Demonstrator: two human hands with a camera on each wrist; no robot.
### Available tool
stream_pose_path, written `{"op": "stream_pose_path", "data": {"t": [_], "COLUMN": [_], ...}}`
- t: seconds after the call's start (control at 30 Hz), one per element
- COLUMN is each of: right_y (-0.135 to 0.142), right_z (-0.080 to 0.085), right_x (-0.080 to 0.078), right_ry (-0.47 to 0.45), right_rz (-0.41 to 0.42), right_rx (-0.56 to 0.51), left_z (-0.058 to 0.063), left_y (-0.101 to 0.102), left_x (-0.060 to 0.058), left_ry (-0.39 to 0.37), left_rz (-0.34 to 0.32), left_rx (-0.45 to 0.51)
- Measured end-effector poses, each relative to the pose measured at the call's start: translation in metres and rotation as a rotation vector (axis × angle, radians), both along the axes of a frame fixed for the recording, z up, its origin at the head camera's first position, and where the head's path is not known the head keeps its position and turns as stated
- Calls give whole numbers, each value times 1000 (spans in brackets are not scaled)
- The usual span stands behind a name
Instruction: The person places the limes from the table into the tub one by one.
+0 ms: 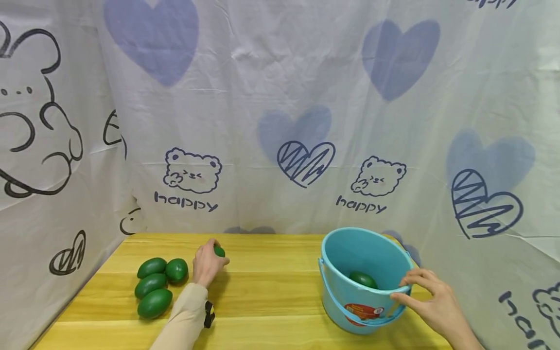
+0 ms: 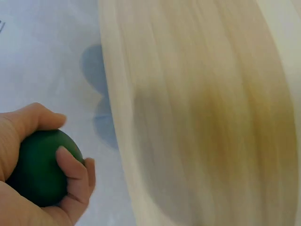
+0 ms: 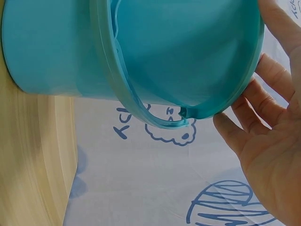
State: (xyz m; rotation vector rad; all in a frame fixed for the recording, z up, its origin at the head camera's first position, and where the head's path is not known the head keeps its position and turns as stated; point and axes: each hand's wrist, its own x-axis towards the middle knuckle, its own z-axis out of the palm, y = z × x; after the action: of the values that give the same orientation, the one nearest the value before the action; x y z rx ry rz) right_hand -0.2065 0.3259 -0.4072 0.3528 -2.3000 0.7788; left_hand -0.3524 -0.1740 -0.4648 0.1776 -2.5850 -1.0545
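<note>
My left hand [image 1: 208, 265] grips a smooth dark green oval fruit [image 2: 40, 169], with thumb and fingers curled around it over the table. In the head view most of that fruit is hidden behind the hand. Several similar green fruits [image 1: 155, 304] lie grouped on the table to the left of my forearm. At the right stands a light blue bucket [image 1: 343, 294], tipped a little toward me, with one green fruit [image 1: 363, 279] showing inside. My right hand [image 1: 433, 301] pinches the bucket's rim at its right side, thumb outside and fingers over the edge.
The wood-grain table [image 1: 267, 296] runs back to a white printed curtain [image 1: 262, 204], which also hangs along both sides. Across the bucket's front hangs its blue carrying handle [image 1: 339, 302], near a red label [image 1: 356, 311].
</note>
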Motion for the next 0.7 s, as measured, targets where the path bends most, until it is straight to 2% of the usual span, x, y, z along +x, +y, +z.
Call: {"op": "stream_pose_path", "data": {"t": [0.13, 0.3, 0.5, 0.7], "right_y": [0, 0, 0, 0], "right_z": [-1, -1, 0, -1], "right_x": [-1, -1, 0, -1], "right_ry": [17, 15, -4, 5], "right_rz": [6, 4, -12, -12], "right_rx": [-5, -5, -10, -5], "left_z": [6, 17, 30, 35], "left_y": [9, 19, 34, 51], "left_x": [-1, 1, 4, 7], "left_ry": [31, 36, 98, 164], "left_rz": [-9, -65, -141, -190], "left_rx": [67, 129, 150, 147]}}
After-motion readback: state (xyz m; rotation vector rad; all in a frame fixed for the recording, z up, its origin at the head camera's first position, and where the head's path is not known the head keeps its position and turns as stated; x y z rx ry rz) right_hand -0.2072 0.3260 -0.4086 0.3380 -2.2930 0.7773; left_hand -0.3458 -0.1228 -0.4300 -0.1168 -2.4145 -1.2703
